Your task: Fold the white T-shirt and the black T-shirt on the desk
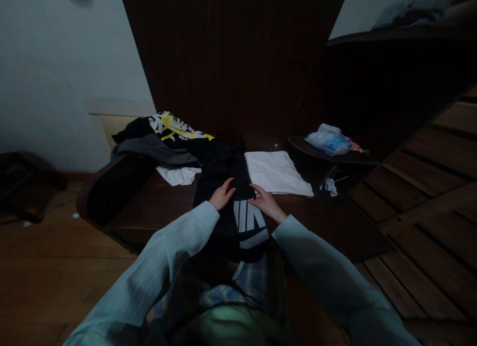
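Observation:
A black garment point(218, 227) with a large pale grey print lies over the front of the dark wooden bench, close to my lap. My left hand point(222, 194) is on its middle, thumb and forefinger bent around a bit of the cloth. At the garment's right edge, just above the print, my right hand point(267, 203) pinches the fabric. Its other fingers are curled. Beside the right hand, a white folded cloth point(278, 172) lies flat on the bench. Dim light hides the black garment's exact kind and its far end.
Left on the bench point(128, 207) is a heap with a grey garment point(149, 151), a black garment with yellow and white print point(175, 126) and a white cloth point(179, 175). A small shelf point(309, 150) at right bears a plastic packet point(330, 140). Wooden slats point(428, 187) stand far right.

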Action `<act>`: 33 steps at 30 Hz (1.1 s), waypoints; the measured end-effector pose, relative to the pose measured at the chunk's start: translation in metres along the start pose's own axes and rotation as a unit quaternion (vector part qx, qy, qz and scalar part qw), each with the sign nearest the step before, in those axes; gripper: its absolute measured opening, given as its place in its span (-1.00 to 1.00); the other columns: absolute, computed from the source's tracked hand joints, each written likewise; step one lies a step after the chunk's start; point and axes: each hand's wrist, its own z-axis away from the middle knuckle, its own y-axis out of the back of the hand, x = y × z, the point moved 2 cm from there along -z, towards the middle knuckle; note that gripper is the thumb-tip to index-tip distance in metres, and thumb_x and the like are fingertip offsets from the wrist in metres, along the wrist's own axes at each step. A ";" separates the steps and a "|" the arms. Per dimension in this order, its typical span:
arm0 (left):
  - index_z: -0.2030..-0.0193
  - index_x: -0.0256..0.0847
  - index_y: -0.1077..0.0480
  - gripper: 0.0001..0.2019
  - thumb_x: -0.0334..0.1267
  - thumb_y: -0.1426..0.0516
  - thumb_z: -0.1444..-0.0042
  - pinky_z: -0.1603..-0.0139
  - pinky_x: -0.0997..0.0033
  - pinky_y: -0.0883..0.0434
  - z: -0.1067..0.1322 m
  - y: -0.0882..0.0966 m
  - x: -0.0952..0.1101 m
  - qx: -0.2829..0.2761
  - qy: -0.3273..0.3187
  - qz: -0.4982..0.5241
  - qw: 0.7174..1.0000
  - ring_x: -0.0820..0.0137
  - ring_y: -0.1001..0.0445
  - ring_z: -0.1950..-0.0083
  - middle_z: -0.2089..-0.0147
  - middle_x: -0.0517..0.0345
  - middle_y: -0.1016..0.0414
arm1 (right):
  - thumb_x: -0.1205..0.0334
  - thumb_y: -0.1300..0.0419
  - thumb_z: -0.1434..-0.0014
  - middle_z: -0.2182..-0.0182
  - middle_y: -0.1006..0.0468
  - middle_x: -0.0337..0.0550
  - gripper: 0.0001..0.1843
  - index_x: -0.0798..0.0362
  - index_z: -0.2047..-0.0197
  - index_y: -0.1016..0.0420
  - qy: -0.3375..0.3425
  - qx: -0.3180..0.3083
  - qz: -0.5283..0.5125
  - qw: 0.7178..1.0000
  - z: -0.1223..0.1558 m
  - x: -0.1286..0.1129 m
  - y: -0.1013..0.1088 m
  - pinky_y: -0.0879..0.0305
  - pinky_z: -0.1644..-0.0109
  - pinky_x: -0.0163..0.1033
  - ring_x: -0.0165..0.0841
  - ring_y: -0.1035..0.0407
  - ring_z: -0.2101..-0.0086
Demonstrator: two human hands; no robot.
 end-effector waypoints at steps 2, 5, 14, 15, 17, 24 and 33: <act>-0.16 -0.22 -0.13 -0.49 -0.27 -0.06 -0.03 -0.07 0.29 -0.22 0.010 0.006 0.001 -0.015 -0.035 -0.071 0.997 0.26 -0.35 -0.01 0.01 0.01 -0.40 | 0.29 -0.07 -0.03 0.43 -0.47 -0.25 -0.63 0.03 0.03 -0.34 0.055 0.014 0.102 0.993 0.004 -0.006 -0.004 -0.27 0.30 -0.28 -0.40 -0.35 0.43; -0.16 -0.25 -0.13 -0.47 -0.24 -0.07 -0.02 -0.19 0.13 -0.05 0.028 0.018 -0.003 -0.028 -0.068 -0.215 0.974 0.16 -0.12 -0.22 -0.18 -0.09 -0.21 | 0.33 0.05 -0.13 0.25 -0.48 -0.13 -0.65 0.01 0.07 -0.42 0.091 0.016 0.273 0.957 0.012 -0.015 -0.011 -0.24 0.15 -0.25 -0.34 -0.36 0.25; -0.15 -0.23 -0.15 -0.46 -0.01 0.01 -0.08 -0.20 0.06 -0.02 0.045 0.038 -0.018 -0.056 -0.068 -0.346 0.934 0.13 0.00 -0.28 -0.26 -0.09 -0.08 | 0.30 0.15 -0.20 0.19 -0.45 -0.09 -0.56 -0.11 -0.10 -0.27 0.052 -0.019 0.463 0.884 0.018 -0.029 -0.016 -0.26 0.30 -0.28 -0.30 -0.39 0.26; -0.16 -0.23 -0.15 -0.46 0.00 0.02 -0.08 -0.21 0.07 -0.02 0.044 0.039 -0.018 -0.057 -0.069 -0.352 0.932 0.14 -0.01 -0.28 -0.26 -0.08 -0.08 | 0.31 0.15 -0.20 0.19 -0.45 -0.09 -0.56 -0.11 -0.10 -0.26 0.050 -0.021 0.465 0.884 0.018 -0.029 -0.016 -0.26 0.30 -0.28 -0.30 -0.39 0.26; -0.17 -0.21 -0.14 -0.45 0.02 0.03 -0.09 -0.21 0.10 -0.03 0.043 0.040 -0.019 -0.060 -0.071 -0.369 0.925 0.16 -0.01 -0.28 -0.26 -0.06 -0.08 | 0.31 0.16 -0.20 0.19 -0.45 -0.10 -0.56 -0.12 -0.11 -0.25 0.045 -0.025 0.469 0.882 0.019 -0.029 -0.015 -0.26 0.29 -0.28 -0.30 -0.39 0.25; -0.22 -0.27 -0.06 -0.41 0.05 0.12 -0.14 -0.19 0.08 -0.08 0.049 0.046 -0.015 -0.103 -0.075 -0.446 0.886 0.17 0.00 -0.28 -0.28 -0.10 -0.01 | 0.30 0.16 -0.21 0.16 -0.44 -0.15 -0.55 -0.16 -0.13 -0.21 0.031 -0.023 0.486 0.873 0.019 -0.027 -0.017 -0.27 0.26 -0.31 -0.34 -0.39 0.24; -0.22 -0.09 -0.05 -0.43 0.12 0.15 -0.12 -0.17 0.01 -0.10 0.077 0.067 -0.016 -0.097 -0.065 -0.463 0.878 0.21 -0.01 -0.28 -0.28 0.06 -0.04 | 0.30 0.17 -0.22 0.14 -0.43 -0.14 -0.55 -0.14 -0.14 -0.20 0.029 -0.025 0.486 0.873 0.019 -0.027 -0.018 -0.28 0.23 -0.31 -0.35 -0.38 0.23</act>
